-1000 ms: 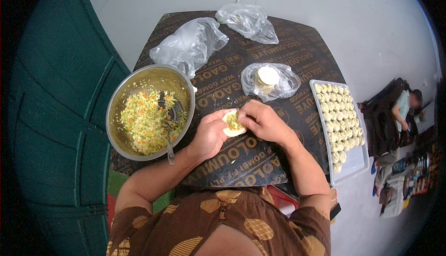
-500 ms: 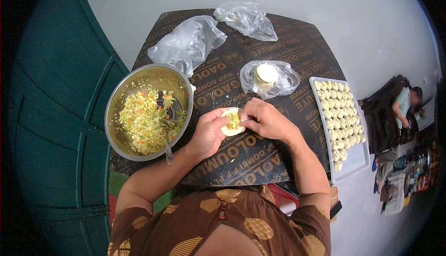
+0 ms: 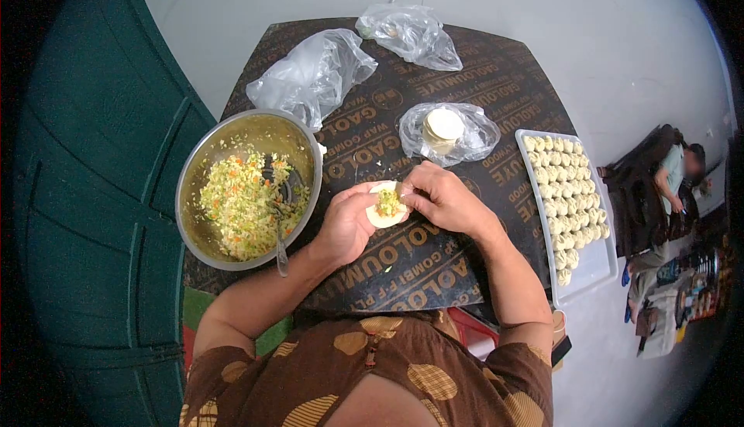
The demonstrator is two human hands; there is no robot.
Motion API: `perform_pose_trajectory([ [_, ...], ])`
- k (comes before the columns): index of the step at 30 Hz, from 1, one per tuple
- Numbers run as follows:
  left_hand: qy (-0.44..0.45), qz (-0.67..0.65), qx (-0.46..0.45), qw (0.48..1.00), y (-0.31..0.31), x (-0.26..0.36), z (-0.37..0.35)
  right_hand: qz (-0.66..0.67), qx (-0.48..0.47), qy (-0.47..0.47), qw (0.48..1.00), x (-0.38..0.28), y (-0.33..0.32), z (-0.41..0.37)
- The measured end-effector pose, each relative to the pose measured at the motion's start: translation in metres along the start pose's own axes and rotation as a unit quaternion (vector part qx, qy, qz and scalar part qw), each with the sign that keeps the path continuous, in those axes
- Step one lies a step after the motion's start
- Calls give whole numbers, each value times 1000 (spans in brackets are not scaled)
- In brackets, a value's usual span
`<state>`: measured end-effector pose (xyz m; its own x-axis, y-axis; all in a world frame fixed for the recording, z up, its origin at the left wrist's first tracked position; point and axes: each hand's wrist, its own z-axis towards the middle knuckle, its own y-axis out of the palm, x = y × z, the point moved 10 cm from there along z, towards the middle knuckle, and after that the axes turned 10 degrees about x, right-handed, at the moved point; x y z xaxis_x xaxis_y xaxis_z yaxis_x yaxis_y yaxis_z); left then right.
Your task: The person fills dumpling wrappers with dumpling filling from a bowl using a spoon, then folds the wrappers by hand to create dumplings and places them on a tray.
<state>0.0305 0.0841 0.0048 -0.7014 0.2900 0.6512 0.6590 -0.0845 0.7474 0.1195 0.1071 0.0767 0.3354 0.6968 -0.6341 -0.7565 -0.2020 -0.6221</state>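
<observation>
A round dough wrapper (image 3: 381,219) with chopped vegetable filling (image 3: 389,204) in its middle is held over the table's near half. My left hand (image 3: 346,224) is closed on its left side, the thumb lying along the edge by the filling. On the opposite side, my right hand (image 3: 443,201) pinches the wrapper's upper right edge between thumb and fingers. To the left stands a metal bowl (image 3: 186,214) of chopped filling (image 3: 236,206), with a spoon (image 3: 281,253) leaning over its near rim. A stack of round wrappers (image 3: 444,125) sits on a clear plastic bag (image 3: 484,134) beyond my right hand.
At right, a white tray (image 3: 587,278) carries rows of pleated dumplings (image 3: 564,187). Two crumpled plastic bags, one nearer (image 3: 310,74) and one farther (image 3: 411,36), lie on the dark printed table (image 3: 496,63). A person (image 3: 673,183) sits at far right; a green door (image 3: 101,194) is at left.
My right fingers have shifted slightly at the wrapper's edge, and more of the filling shows. The left hand keeps its hold, and the bowl, tray and bags stay put.
</observation>
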Motion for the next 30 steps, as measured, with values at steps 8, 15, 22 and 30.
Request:
perform_pose_trajectory([
  [8, 9, 58, 26, 998, -6, -4, 0, -19, 2, -21, 1000, -8, 4, 1],
  [15, 9, 54, 23, 998, -6, -4, 1, -16, 15, -5, 1000, -5, -4, 2],
  [22, -2, 22, 24, 999, -2, -1, -1, -11, 28, 3, 1000, -4, -4, 2],
  [30, 12, 56, 23, 998, -2, -1, 0, -3, 27, 4, 1000, -3, -5, 2],
])
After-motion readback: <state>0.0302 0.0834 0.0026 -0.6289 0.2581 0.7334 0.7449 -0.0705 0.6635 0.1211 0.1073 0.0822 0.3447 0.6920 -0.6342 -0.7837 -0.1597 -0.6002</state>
